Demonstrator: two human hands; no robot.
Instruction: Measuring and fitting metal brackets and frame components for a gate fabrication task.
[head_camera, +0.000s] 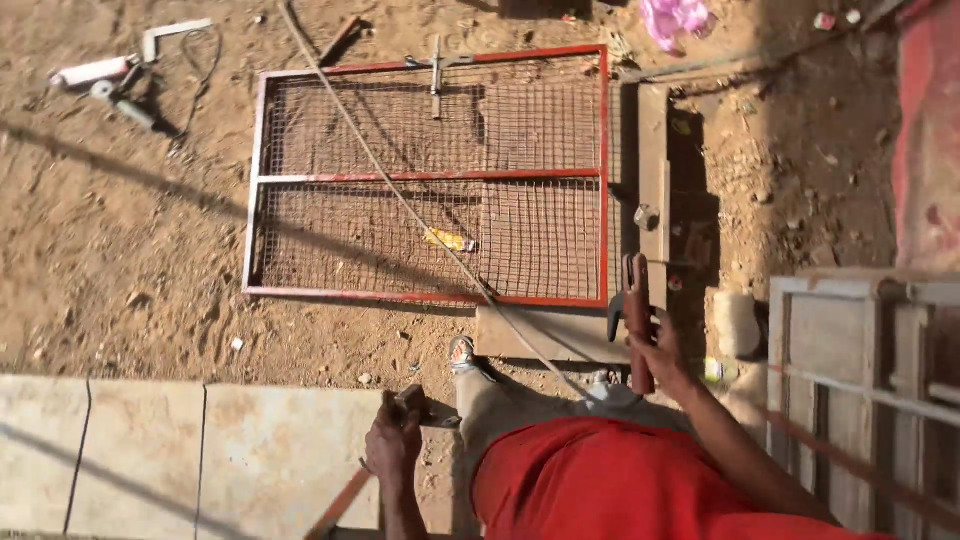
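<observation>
My right hand (660, 352) grips a red-handled clamp-like tool (637, 310) with dark jaws, held upright just off the lower right corner of a red metal frame (603, 180). Wire mesh (400, 130) fills the frame, which lies flat on the dirt. A grey cable (400, 195) runs diagonally across the mesh toward my legs. My left hand (393, 442) is closed around a small dark object, and a thin reddish rod (340, 505) slants down from it. My foot (461, 353) rests near the frame's lower edge.
A yellow scrap (450, 240) lies on the mesh, with a metal clamp (437, 65) on the frame's top bar. A wooden plank (653, 170) lies right of the frame. Concrete slabs (150, 450) are lower left, a grey metal frame (870, 380) at right, white tubes (100, 70) top left.
</observation>
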